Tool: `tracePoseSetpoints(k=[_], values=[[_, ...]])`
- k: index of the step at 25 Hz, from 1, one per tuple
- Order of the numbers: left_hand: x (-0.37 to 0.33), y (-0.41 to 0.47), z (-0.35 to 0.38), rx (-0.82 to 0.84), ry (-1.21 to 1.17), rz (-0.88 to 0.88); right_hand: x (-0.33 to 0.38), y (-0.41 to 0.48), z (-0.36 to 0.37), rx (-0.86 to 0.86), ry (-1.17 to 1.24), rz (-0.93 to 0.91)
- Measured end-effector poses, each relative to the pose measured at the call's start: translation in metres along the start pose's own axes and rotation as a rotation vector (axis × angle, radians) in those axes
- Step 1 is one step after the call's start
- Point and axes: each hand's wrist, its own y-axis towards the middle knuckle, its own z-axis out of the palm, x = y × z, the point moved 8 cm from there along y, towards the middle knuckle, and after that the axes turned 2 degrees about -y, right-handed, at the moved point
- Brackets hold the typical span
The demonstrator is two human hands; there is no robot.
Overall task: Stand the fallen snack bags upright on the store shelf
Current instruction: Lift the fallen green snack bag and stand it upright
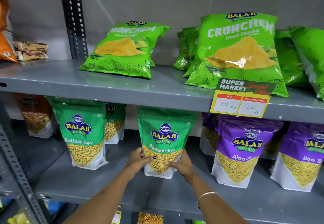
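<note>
Two bare forearms reach in from the bottom edge, and the right one wears a thin bracelet (206,194). At their ends the left hand (135,160) and the right hand (183,166) are clamped on the lower sides of a green Ratlami Sev pouch (164,136). There is one hand on each edge, with thumbs laid across the clear front window and the other fingers hidden behind the pack. The pouch stands upright between the hands, with its white base at the grey lower shelf (105,180). Whether its full weight rests there I cannot tell.

Left of the left hand, near but apart, a second green pouch (82,136) faces front, with another half hidden behind it. Right of the right hand stand the purple Aloo Sev pouches (240,150). Above both hands runs the upper shelf (122,90), where Crunchem bags (126,48) lean against the back wall. A price tag (242,99) hangs from its front edge, up and to the right of the right hand.

The work looks like setting this pouch into the front row, and it seems nearly done. The pack is upright, label forward, and roughly in line with its neighbours. What seems left is to settle the base flat, perhaps square the front to the shelf edge, and release both hands.
</note>
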Motion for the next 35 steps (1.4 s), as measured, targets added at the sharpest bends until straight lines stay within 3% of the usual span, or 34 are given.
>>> tracePoseSetpoints(k=[3,5,8,10,11,12,14,16,18,23,28,35], values=[[0.005,-0.004,-0.012,-0.005,0.153,-0.05,0.011,-0.007,0.007,0.101,-0.193,0.122],[0.012,-0.011,-0.031,0.082,0.314,-0.145,0.023,-0.027,0.014,0.187,-0.316,0.258],[0.033,-0.02,-0.096,0.117,0.394,-0.348,0.018,-0.023,0.021,0.15,-0.357,0.526],[0.045,-0.02,-0.148,0.07,0.383,-0.43,0.017,-0.028,0.066,0.351,-0.544,0.771],[0.046,-0.018,-0.174,0.061,0.398,-0.412,0.016,-0.023,0.1,0.443,-0.652,0.788],[0.047,-0.011,-0.194,0.052,0.401,-0.379,0.021,-0.012,0.133,0.456,-0.719,0.728],[0.055,0.007,-0.231,0.044,0.333,-0.305,0.041,0.001,0.198,0.313,-0.64,0.504],[0.067,0.021,-0.261,0.004,0.243,-0.283,0.063,0.013,0.246,0.151,-0.431,0.234],[0.07,0.028,-0.273,-0.012,0.158,-0.231,0.068,0.017,0.281,0.147,-0.195,0.111],[0.063,0.026,-0.267,-0.011,0.095,-0.05,0.077,0.006,0.289,-0.022,0.015,0.081],[0.072,-0.004,-0.265,0.095,0.125,-0.043,0.075,-0.031,0.282,-0.056,-0.091,0.085],[0.077,-0.045,-0.272,0.094,0.285,-0.012,0.071,-0.075,0.284,-0.069,-0.198,0.054]])
